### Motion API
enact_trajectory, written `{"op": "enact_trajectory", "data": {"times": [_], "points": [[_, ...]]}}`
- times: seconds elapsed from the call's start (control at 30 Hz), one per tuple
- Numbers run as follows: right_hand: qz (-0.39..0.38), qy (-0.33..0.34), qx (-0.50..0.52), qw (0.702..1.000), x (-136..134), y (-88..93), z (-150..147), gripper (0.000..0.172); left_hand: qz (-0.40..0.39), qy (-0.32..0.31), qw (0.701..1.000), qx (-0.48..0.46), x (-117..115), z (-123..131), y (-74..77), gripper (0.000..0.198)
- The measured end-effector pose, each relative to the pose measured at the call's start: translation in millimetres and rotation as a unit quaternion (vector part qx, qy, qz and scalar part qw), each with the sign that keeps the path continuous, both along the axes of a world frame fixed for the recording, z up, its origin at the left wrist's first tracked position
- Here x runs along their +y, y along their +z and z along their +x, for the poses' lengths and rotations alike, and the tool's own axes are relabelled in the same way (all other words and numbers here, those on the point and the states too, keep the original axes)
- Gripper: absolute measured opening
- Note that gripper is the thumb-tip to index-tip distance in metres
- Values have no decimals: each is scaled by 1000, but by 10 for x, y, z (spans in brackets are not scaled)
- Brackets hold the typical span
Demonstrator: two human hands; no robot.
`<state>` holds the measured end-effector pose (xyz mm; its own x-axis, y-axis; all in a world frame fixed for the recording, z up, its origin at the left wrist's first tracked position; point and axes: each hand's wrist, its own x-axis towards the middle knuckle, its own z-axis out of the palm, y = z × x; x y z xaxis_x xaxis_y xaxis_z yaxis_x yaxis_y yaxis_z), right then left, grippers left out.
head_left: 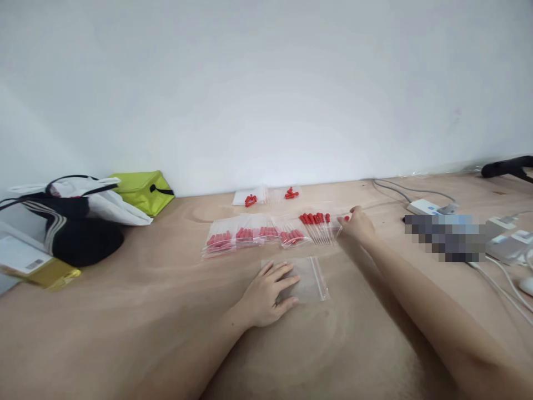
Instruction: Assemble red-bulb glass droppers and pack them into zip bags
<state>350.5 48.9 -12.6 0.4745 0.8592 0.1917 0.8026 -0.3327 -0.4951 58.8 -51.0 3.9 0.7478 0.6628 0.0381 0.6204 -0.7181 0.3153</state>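
My left hand (270, 293) lies flat with spread fingers on a clear zip bag (308, 278) in front of me. Farther right, my right hand (358, 226) has its fingers curled round a dropper (347, 218), whose red bulb shows between them; its thin stem is mostly hidden. Just left of that hand, several red-bulbed droppers (317, 225) lie side by side with their thin clear stems pointing toward me. Filled zip bags (219, 240) with red bulbs inside lie in a row to their left.
At the back lie loose red bulbs (250, 200), more red bulbs (291, 193) and thin clear tubes (275, 195). A lime-green bag (139, 191) and a black cap (85, 241) are at the left. A power strip (425, 207) and cables stand at the right.
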Motion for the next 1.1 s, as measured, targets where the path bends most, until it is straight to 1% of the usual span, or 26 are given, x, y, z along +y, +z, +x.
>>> {"op": "enact_trajectory", "data": {"times": [0.07,0.1,0.23,0.3,0.4,0.43,0.5,0.57,0.63,0.73,0.97,1.03,1.1], "points": [[-24,-6,14,1000,130,-40,73,48,-5,17,1000,-5,8,18,-1,42],[-30,-5,23,999,176,-60,86,47,-6,24,1000,-6,14,26,-3,42],[-24,-3,50,998,242,-73,100,30,-9,31,999,-9,28,42,-9,42],[-8,-6,58,998,184,-58,105,28,-10,30,999,-7,25,41,-4,42],[45,10,112,993,-55,-91,45,32,-7,31,1000,-4,16,39,11,42],[91,27,177,980,-166,-121,-2,33,-5,31,1000,-4,14,39,14,42],[157,80,310,934,-396,-190,-128,35,0,28,1000,-9,14,38,14,41],[197,116,376,898,-585,-239,-261,35,7,22,1000,-15,19,36,3,41],[224,127,405,877,-696,-248,-364,34,11,19,1000,-17,24,33,-14,41],[232,129,429,864,-734,-213,-438,34,15,19,1000,-18,28,27,-39,41],[221,131,459,851,-718,-190,-468,36,17,19,999,-22,27,22,-51,40],[216,131,476,842,-743,-195,-503,37,14,19,999,-22,27,25,-48,45],[206,131,506,827,-783,-195,-551,39,12,20,999,-30,26,27,-47,54]]}}
